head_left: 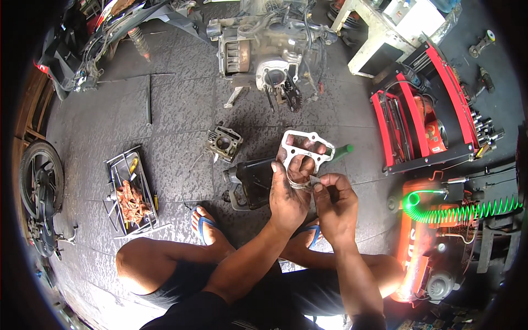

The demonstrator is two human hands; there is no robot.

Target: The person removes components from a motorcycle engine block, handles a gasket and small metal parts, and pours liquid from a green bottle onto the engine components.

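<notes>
My left hand (pixel 290 190) grips a flat metal gasket (pixel 304 146) with a large round hole and small bolt holes, holding it up by its lower edge. My right hand (pixel 334 201) pinches a small dark blade-like piece (pixel 315 180) against the gasket's lower edge. Both hands are grimy. Under them lies a black plastic container (pixel 254 181) on the floor. A green-handled tool (pixel 342 150) pokes out behind the gasket.
An engine block (pixel 269 52) stands ahead, a cylinder part (pixel 223 143) lies nearer. A wire tray (pixel 118 170) with a rag and tools is at left. A red toolbox (pixel 421 118) and an orange compressor (pixel 421 236) with a green coiled hose are at right. A wheel (pixel 39 181) is far left.
</notes>
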